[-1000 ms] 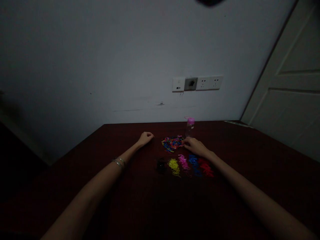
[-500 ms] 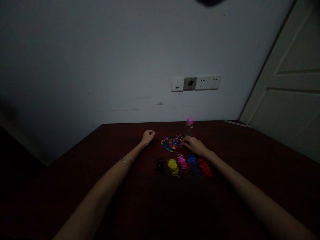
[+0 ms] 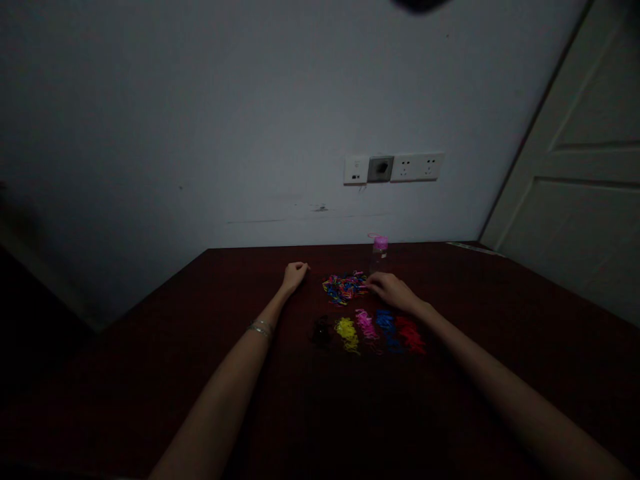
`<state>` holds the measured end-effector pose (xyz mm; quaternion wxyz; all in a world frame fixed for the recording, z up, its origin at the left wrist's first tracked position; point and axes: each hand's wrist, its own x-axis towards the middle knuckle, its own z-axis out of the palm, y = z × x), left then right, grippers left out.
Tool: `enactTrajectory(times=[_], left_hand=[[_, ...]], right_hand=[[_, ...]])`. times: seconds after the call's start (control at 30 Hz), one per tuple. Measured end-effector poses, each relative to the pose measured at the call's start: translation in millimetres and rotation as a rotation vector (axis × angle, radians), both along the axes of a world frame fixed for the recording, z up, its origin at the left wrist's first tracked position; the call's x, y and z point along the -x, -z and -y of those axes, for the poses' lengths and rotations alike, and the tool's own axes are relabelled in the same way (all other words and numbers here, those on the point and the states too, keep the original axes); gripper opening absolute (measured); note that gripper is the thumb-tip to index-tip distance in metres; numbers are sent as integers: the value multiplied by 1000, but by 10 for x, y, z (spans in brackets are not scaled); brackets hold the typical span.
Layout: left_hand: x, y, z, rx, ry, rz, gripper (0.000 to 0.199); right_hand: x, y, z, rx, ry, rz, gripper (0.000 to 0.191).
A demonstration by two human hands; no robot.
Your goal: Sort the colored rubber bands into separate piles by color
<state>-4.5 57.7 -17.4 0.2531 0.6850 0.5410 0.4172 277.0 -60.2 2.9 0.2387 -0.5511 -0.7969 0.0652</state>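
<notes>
A mixed heap of coloured strands (image 3: pixel 344 288) lies on the dark table. My right hand (image 3: pixel 390 290) touches the heap's right edge, its fingers pinched together; what they hold is too small to make out. Left of the heap, my left hand (image 3: pixel 295 275) rests on the table with its fingers curled in, and what is inside them is hidden. Nearer to me, sorted piles form a row: black (image 3: pixel 321 331), yellow (image 3: pixel 347 335), pink (image 3: pixel 367 325), blue (image 3: pixel 387 329) and red (image 3: pixel 410 335).
Behind my right hand stands a clear bottle with a pink cap (image 3: pixel 381 243). The reddish-brown table (image 3: pixel 165 347) meets a pale wall (image 3: pixel 250 133) carrying socket plates (image 3: pixel 415 167). A panelled door (image 3: pixel 575 173) is at the right.
My left forearm has shifted to the right, while the left hand stays nearly in place. The right hand has moved very slightly to the right. The piles look the same.
</notes>
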Motion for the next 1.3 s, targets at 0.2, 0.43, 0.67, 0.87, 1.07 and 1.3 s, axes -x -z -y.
enactTrajectory(times=[0.2,0.43,0.67,0.87,1.07,1.3], left_hand=[[8,-14,34,-41,0,10,35],[32,16,19,-19,-8,93,35],[50,53,-21,-26,19,125,35],[41,62,-11,-21,29,107,37],[28,66,-12,-36,38,42,37],[7,28,38,-30,62,24,35]], right_hand=[[-52,-35,-8,-18,-38,-147,22],[-20,-212,117,56,-148,-225,22],[121,-315,248,219,-270,-147,22],[171,-284,277,275,-313,-137,19],[180,-255,271,267,-315,-153,16],[20,-203,166,168,-193,-204,22]])
